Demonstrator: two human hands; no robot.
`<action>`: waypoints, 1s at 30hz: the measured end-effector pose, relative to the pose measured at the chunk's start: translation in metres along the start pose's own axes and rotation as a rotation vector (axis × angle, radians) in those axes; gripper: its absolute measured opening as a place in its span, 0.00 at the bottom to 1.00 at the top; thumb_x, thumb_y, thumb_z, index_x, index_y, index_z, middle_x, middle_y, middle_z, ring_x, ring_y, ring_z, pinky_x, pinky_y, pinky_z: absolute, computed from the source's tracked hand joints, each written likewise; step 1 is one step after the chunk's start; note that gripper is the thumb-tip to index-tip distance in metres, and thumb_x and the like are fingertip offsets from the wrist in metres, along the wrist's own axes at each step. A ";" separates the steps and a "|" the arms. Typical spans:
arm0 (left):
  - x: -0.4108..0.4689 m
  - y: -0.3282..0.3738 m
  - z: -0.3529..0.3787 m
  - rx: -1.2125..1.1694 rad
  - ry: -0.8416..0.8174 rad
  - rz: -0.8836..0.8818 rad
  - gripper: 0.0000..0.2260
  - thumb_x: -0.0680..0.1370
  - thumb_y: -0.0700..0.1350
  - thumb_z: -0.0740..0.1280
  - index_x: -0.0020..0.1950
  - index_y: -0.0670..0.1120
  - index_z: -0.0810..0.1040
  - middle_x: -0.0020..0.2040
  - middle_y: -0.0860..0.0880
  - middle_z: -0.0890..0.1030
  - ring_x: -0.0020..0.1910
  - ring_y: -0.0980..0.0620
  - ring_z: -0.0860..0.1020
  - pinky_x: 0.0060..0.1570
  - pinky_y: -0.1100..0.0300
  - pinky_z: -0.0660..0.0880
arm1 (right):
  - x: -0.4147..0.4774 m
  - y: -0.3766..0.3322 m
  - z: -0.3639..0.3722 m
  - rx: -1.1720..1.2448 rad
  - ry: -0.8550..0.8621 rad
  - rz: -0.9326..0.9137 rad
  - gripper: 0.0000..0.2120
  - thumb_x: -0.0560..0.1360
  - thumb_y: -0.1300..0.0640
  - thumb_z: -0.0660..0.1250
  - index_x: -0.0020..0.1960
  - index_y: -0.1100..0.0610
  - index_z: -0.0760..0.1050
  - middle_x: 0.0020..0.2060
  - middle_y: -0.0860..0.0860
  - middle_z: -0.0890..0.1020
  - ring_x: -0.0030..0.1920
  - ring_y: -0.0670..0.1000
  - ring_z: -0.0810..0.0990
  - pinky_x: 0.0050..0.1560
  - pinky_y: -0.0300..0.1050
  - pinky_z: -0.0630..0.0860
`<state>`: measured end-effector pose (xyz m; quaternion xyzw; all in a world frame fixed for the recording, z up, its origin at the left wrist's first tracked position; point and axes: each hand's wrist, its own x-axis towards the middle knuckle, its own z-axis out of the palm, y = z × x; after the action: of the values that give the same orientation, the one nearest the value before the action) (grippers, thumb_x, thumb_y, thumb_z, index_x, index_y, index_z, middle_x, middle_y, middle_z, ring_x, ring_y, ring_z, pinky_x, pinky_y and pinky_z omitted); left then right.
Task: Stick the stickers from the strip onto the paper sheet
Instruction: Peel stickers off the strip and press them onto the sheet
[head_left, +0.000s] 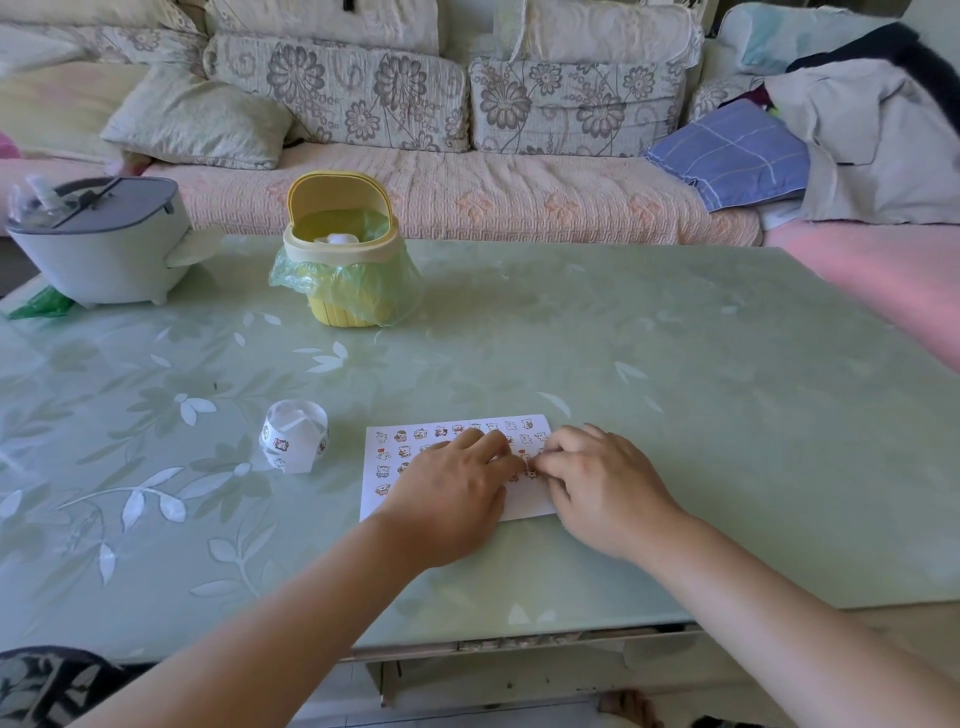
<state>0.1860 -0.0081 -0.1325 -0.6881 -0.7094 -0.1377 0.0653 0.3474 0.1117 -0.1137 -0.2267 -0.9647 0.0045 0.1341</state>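
Table (675, 415): paper sheet (527, 501); yellow bin (332, 253) holds white scrap (337, 239).

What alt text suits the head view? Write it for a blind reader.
A left hand and right hand rest on a paper sheet partly covered with stickers, fingertips meeting near its middle. A coiled sticker strip lies left of it on the green table, a yellow bin behind.

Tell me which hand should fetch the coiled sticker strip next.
Probably left. The left hand lies on the paper sheet nearest the coiled sticker strip, which sits left of the sheet; the right hand is on the sheet's far side and would need to cross over.
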 end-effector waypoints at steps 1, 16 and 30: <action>0.000 0.001 0.000 0.005 0.008 -0.001 0.18 0.77 0.48 0.52 0.59 0.52 0.78 0.54 0.52 0.77 0.50 0.49 0.76 0.40 0.51 0.78 | -0.004 0.001 0.001 -0.024 0.012 -0.034 0.17 0.73 0.56 0.56 0.45 0.50 0.84 0.43 0.46 0.80 0.43 0.54 0.79 0.39 0.45 0.73; -0.009 0.003 -0.007 -0.065 -0.085 0.012 0.21 0.79 0.62 0.54 0.68 0.61 0.75 0.61 0.50 0.75 0.58 0.47 0.74 0.43 0.49 0.79 | -0.024 0.004 -0.010 0.008 -0.114 -0.014 0.20 0.72 0.51 0.56 0.59 0.49 0.81 0.57 0.45 0.81 0.54 0.50 0.79 0.47 0.46 0.76; -0.013 0.000 -0.006 -0.233 -0.096 -0.112 0.26 0.77 0.60 0.49 0.65 0.53 0.77 0.67 0.58 0.73 0.67 0.56 0.68 0.57 0.53 0.75 | -0.015 0.001 -0.001 -0.038 -0.035 -0.032 0.18 0.73 0.51 0.55 0.48 0.50 0.84 0.47 0.48 0.80 0.46 0.54 0.79 0.39 0.47 0.75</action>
<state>0.1860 -0.0222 -0.1300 -0.6563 -0.7280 -0.1898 -0.0569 0.3615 0.1062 -0.1173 -0.2135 -0.9703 -0.0120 0.1132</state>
